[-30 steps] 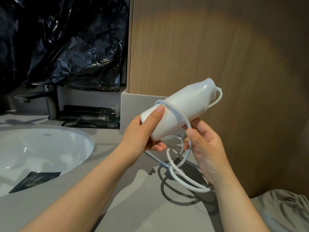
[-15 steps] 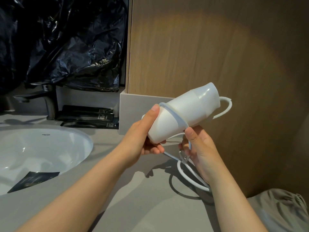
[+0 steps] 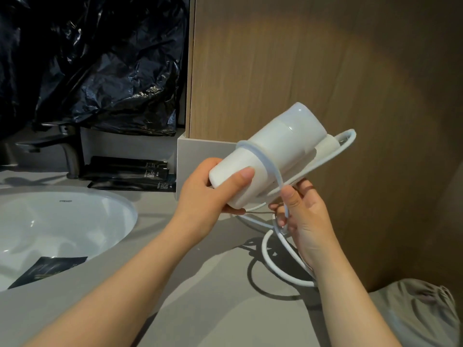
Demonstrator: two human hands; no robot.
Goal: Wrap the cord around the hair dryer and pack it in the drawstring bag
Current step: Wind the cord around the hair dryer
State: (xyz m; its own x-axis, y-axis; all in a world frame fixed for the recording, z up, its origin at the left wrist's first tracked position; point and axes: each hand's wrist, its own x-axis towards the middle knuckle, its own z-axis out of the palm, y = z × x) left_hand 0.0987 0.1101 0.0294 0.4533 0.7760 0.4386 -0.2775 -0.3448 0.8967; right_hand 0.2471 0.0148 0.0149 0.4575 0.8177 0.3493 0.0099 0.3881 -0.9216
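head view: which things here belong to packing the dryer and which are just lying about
Job: hair dryer, gripped by the left hand; cord, pinched by the right hand; drawstring bag, lower right.
Lying about: sink, tap, black sachets, dark packet in the sink, black plastic sheet.

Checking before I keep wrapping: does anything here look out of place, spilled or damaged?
One oddity: a dark flat packet lies inside the white sink basin, away from the dark packets stacked by the faucet. The cord is only partly wrapped. No spill or damage shows.
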